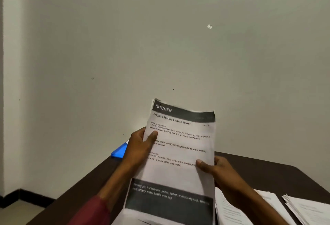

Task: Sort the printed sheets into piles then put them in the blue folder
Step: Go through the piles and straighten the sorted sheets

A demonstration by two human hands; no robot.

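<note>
I hold a stack of printed sheets upright in front of me; its top page is headed "KITCHEN". My left hand grips the stack's left edge with the thumb across the page. My right hand grips the right edge, thumb on the front. The blue folder lies on the table's far left corner, mostly hidden behind my left hand. Two piles of printed sheets lie on the table at the lower right: a nearer pile and a pile by the frame's edge.
The dark brown table stands against a plain pale wall. Its left edge runs diagonally, with floor and a dark skirting board beyond it at the lower left.
</note>
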